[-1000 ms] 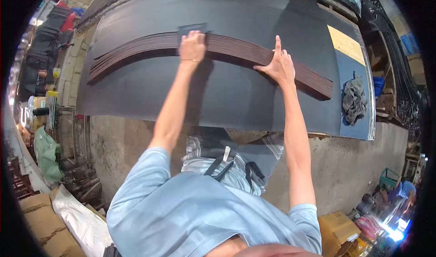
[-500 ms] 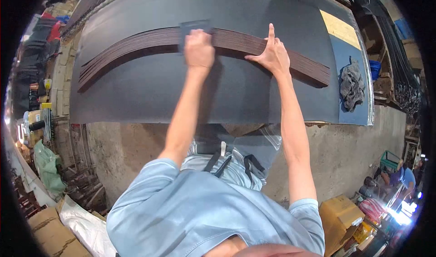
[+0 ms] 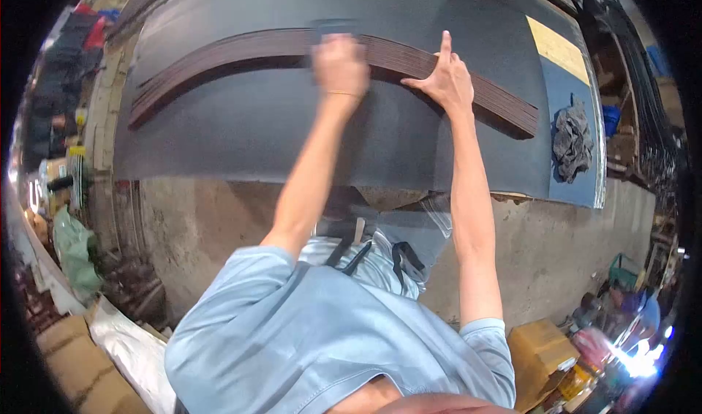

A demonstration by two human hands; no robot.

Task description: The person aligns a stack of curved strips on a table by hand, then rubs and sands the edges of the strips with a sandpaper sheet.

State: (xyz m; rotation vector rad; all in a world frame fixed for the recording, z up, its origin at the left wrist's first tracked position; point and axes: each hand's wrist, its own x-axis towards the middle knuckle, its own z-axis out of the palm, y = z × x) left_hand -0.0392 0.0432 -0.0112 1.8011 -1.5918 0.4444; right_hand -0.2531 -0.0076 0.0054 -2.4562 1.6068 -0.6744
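Since a moment ago, our left grip (image 3: 341,70) has slid closer to our right grip (image 3: 450,81), along the long, bowed stack of thin dark-brown strips (image 3: 227,57); we have the left closed on a blurred dark flat pad (image 3: 333,26), over the stack's middle; our right, thumb and forefinger spread wide, rests across its right part; the stack lies on the dark-grey, flat-topped table (image 3: 248,136), its layered edges fanning slightly at the left end.

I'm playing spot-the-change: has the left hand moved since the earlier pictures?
Yes, the left hand has moved rightward, closer to the yellow panel.
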